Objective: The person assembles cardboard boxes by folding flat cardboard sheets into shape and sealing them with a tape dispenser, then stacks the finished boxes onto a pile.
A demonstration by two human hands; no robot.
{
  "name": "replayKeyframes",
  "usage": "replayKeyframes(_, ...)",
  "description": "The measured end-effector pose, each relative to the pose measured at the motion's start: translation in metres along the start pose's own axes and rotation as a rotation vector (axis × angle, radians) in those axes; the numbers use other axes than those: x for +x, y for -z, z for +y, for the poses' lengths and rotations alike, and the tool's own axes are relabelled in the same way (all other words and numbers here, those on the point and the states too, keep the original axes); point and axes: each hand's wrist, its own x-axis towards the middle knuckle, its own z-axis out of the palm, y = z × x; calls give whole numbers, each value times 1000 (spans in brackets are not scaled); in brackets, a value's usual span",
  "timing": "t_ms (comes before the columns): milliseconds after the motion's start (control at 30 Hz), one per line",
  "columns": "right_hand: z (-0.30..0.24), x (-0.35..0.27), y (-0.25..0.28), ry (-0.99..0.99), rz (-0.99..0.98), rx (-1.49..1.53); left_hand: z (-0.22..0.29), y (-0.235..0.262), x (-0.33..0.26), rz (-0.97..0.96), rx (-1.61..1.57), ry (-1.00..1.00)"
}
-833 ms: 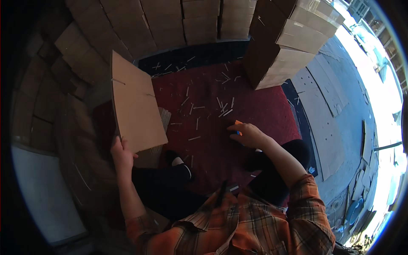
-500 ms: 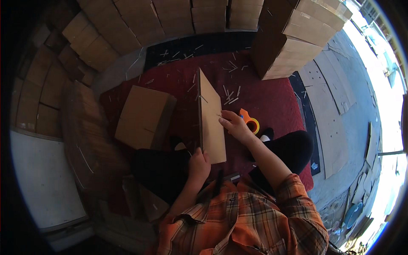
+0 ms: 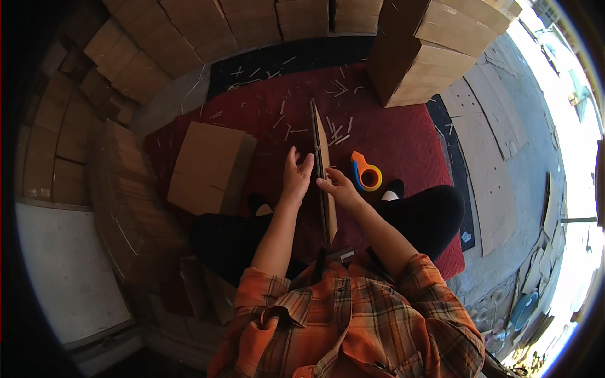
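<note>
A person sits on a red rug [image 3: 403, 142] and holds a flat piece of cardboard [image 3: 322, 167] up on its edge, right between the knees. We see it from the thin side, so it looks like a long strip. The left hand [image 3: 295, 176] is flat and open, pressed against the left face of the cardboard with the fingers pointing up. The right hand [image 3: 340, 188] pinches the cardboard from the other side, thumb on the edge.

Just to the right of the hands, an orange tape roller [image 3: 366, 174] lies on the rug. To the left lies a folded brown box [image 3: 208, 167], close to the left knee. Little strips of cardboard [image 3: 337, 129] are scattered over the rug behind the piece. Stacks of boxes [image 3: 422, 53] stand at the far side, and more piles [image 3: 120, 183] on the left.
</note>
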Motion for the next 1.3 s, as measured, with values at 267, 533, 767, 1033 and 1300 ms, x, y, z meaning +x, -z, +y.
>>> replayKeyframes(267,-12,-20,20,33,290,-356,-20,-30,21,-134,-41,-87)
replayKeyframes(533,-9,-80,-6,216,267,-665,-4,-32,39,31,635,-215)
replayKeyframes(767,-19,-61,41,394,474,-565,-3,24,-30,10,664,-233)
replayKeyframes(1033,-27,-26,30,522,455,-722,-19,45,-55,69,660,-228)
replayKeyframes(1300,-8,-26,16,496,578,-734,-22,33,-72,154,748,-348)
